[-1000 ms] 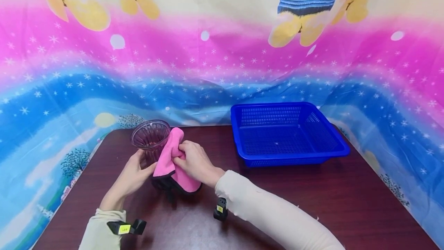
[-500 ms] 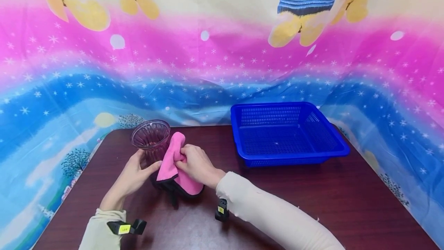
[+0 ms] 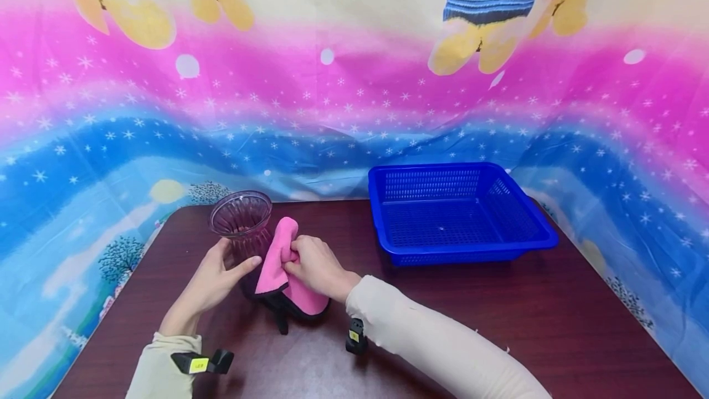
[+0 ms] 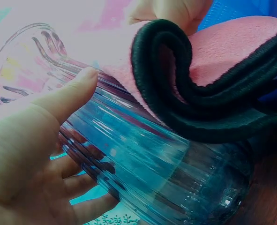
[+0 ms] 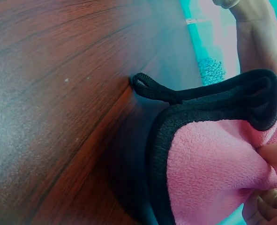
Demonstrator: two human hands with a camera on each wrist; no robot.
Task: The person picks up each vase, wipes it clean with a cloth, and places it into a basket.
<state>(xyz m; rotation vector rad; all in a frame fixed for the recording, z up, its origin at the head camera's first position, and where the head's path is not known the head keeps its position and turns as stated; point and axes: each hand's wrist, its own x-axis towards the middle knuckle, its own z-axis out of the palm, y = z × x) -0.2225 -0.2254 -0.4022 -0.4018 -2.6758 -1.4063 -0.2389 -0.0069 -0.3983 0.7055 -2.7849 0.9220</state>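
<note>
A clear, ribbed glass vase (image 3: 240,217) with a flared rim and a purplish tint stands upright on the table. My left hand (image 3: 213,279) grips its neck from the left; in the left wrist view the thumb lies on one side and the fingers (image 4: 79,183) curl behind the glass. My right hand (image 3: 321,263) pinches a bunched pink cloth (image 3: 279,257) with black edging, just right of the vase. A black loop (image 5: 152,87) sticks out from the cloth's edge in the right wrist view. The cloth hides part of the vase's lower body in the head view.
A blue plastic basket (image 3: 443,254) with perforated sides stands at the back right of the dark wooden table (image 3: 471,319). Behind the table hangs a colourful printed curtain (image 3: 332,97). Black camera mounts (image 3: 202,362) sit at both wrists.
My right hand has drawn the pink cloth slightly down and to the right along the vase, uncovering more of the glass and my left thumb. The left hand and vase stay put.
</note>
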